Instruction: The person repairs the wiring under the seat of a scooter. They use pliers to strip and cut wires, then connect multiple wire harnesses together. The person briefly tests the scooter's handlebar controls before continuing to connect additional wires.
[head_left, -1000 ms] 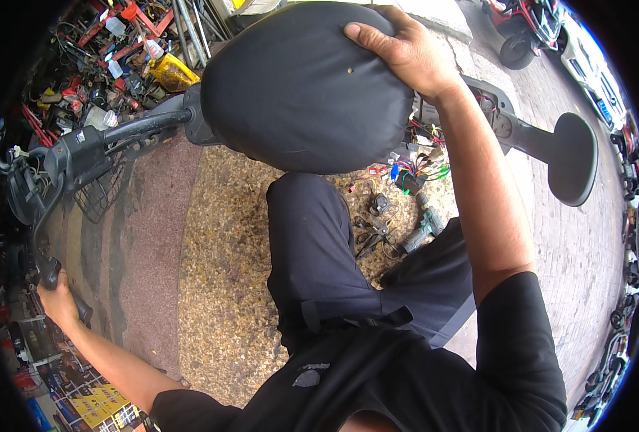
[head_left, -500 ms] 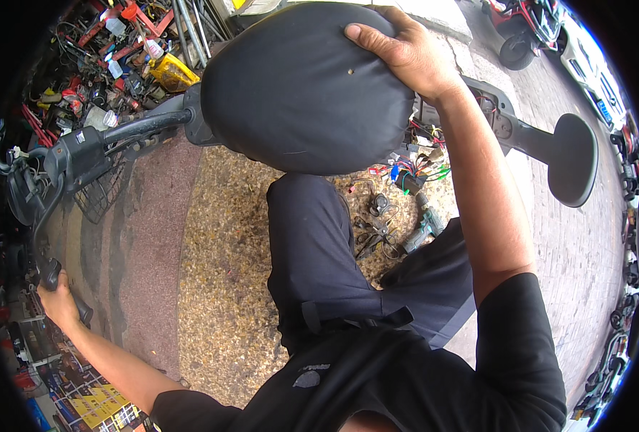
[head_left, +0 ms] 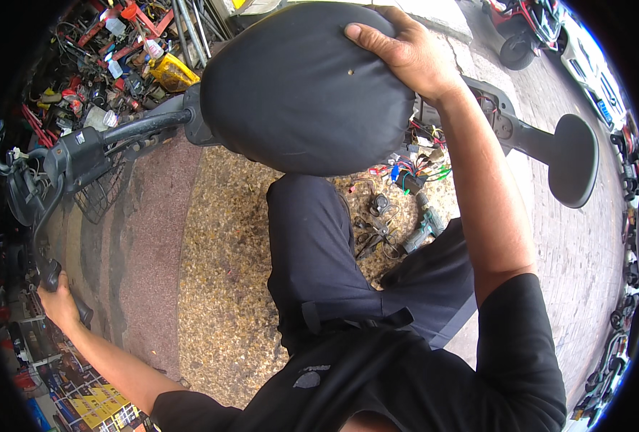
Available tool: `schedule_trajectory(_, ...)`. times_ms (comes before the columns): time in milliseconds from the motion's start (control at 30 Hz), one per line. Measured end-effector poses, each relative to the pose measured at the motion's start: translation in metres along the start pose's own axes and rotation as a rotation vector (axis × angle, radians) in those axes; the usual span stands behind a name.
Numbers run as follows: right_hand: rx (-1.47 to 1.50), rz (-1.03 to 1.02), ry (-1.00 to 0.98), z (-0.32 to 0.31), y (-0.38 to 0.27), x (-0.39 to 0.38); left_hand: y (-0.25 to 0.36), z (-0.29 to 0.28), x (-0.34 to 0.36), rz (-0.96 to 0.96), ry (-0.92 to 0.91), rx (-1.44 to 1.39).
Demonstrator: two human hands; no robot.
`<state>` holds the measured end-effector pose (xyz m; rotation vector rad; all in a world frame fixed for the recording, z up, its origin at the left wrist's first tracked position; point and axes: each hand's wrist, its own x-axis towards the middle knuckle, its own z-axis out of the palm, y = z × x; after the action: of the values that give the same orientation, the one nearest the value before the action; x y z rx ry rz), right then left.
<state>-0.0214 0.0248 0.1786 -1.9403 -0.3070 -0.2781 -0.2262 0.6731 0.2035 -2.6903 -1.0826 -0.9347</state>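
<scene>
A wide black padded seat [head_left: 298, 93] of a small electric scooter fills the upper middle. My right hand [head_left: 406, 50] rests on its far right edge, fingers curled over the rim. My left hand [head_left: 59, 299] grips the black handlebar grip [head_left: 71, 295] at the far left. The handlebar and black stem [head_left: 82, 155] run from that grip toward the seat, with a wire basket [head_left: 103, 194] below. Loose coloured wires and connectors [head_left: 413, 169] hang out under the seat's right side.
A rear footrest or fender disc [head_left: 575, 158] sticks out to the right. A drill-like tool [head_left: 424, 230] and small parts lie on the pebbled ground by my knee. Red tools and bottles [head_left: 129, 50] clutter the upper left. Parked vehicles line the right rim.
</scene>
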Motion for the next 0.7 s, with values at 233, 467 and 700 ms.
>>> schedule_trajectory(233,-0.326,0.022,0.062,-0.003,-0.001,-0.003,0.001,-0.003,-0.004,-0.070,-0.050,-0.015)
schedule_trajectory(467,-0.381,0.021,-0.043,-0.015,-0.002,0.002,-0.013,0.002,0.004,-0.043,-0.030,-0.031)
schedule_trajectory(700,-0.149,-0.051,0.003,-0.011,0.005,-0.004,0.009,-0.016,-0.023,0.027,-0.064,-0.180)
